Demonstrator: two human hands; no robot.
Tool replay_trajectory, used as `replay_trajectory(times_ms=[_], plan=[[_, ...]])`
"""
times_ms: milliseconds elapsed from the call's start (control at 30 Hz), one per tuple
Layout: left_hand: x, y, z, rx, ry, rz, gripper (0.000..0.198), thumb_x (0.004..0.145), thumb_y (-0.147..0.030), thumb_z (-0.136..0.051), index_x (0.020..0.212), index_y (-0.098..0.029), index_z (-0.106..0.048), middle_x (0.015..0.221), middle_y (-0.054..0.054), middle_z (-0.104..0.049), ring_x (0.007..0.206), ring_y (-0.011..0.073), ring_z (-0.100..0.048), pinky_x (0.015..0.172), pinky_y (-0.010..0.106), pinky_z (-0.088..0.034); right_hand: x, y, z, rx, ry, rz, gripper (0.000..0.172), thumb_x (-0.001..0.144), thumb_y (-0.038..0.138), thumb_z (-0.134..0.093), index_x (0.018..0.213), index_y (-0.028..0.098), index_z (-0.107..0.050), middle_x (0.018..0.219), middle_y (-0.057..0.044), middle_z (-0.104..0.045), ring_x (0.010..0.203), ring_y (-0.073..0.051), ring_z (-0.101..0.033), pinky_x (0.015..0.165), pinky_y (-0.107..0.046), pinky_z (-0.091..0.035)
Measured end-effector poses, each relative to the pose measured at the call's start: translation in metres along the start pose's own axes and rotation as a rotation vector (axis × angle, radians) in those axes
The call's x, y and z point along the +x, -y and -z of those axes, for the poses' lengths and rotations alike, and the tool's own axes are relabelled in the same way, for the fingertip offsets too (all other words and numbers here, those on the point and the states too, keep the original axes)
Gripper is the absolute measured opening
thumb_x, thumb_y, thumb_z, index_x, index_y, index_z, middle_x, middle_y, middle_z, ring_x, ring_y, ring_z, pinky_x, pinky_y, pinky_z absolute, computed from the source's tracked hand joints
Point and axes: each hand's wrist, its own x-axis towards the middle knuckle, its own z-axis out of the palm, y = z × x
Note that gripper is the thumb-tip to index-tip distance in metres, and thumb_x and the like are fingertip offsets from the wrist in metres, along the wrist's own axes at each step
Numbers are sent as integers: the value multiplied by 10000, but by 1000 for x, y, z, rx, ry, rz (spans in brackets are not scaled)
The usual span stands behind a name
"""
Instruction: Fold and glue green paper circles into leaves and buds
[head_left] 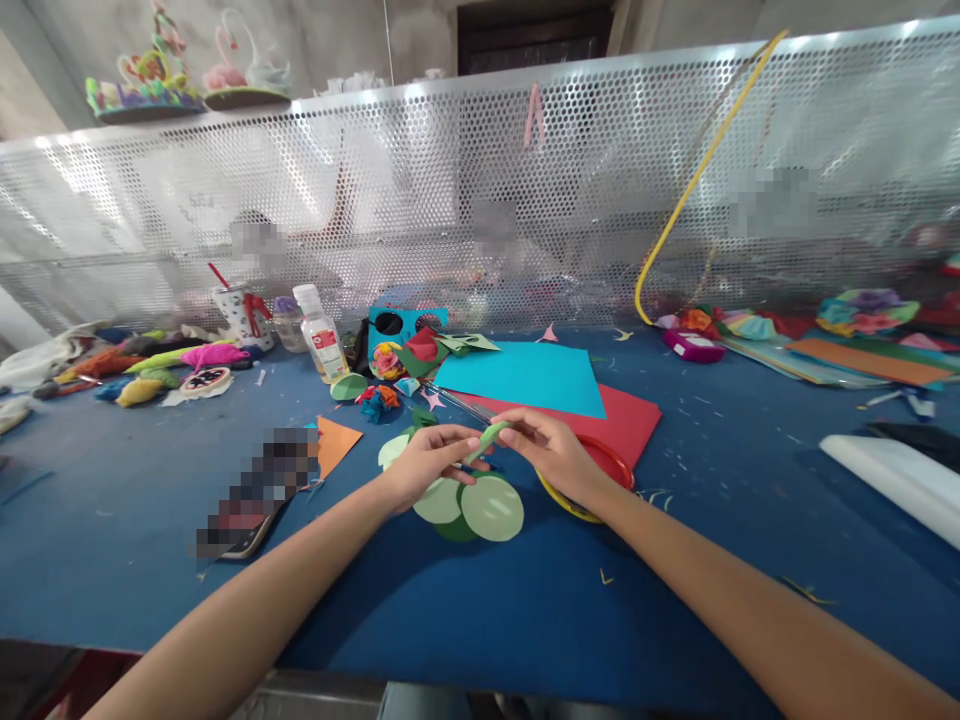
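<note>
A phone [251, 495] and orange paper [334, 443] lie left on the blue surface [112, 540]. Mid-surface, the left hand [426, 465] and right hand [555, 455] meet, each grip pinched tight on a pale green paper piece [491, 436] (curled, perhaps), just above green circles [491, 507]. A cyan sheet [525, 378] and red sheet [634, 420] lie beyond.

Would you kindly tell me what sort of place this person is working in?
Probably a paper-craft workbench: a cyan paper sheet and pale green paper circles lie on the blue table, a clear plastic bottle stands nearby, and the left hand and right hand pinch a rolled green paper strip.
</note>
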Motion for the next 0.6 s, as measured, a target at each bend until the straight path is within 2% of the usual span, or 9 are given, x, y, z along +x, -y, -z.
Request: replay_trajectory(times_ms=[267,433,600], plan=[[0,2,1,96,21,-42,315,712,-346,-643,926,-115,-628,847,95,-646,804,186,-626,613,241,-524,1,2,-2,102,-3,-96,192,802,357,-527,884,193,-585,930,-44,-587,831,-169,-546,731,-297,-443],[1,3,2,81,20,-56,307,708,-329,-645,926,-114,-623,837,83,-641,786,177,-622,619,244,-522,1,3,-1,157,-2,-124,183,780,331,-561,904,196,-567,936,-42,-582,832,-162,-543,733,-294,-435],[3,4,2,68,-93,-78,319,762,-341,-562,988,-116,-570,737,37,-608,630,126,-583,590,277,-526,2,-2,-3,277,23,-145,303,752,207,-556,1042,220,-469,1078,-62,-552,931,-164,-546,750,-287,-458]])
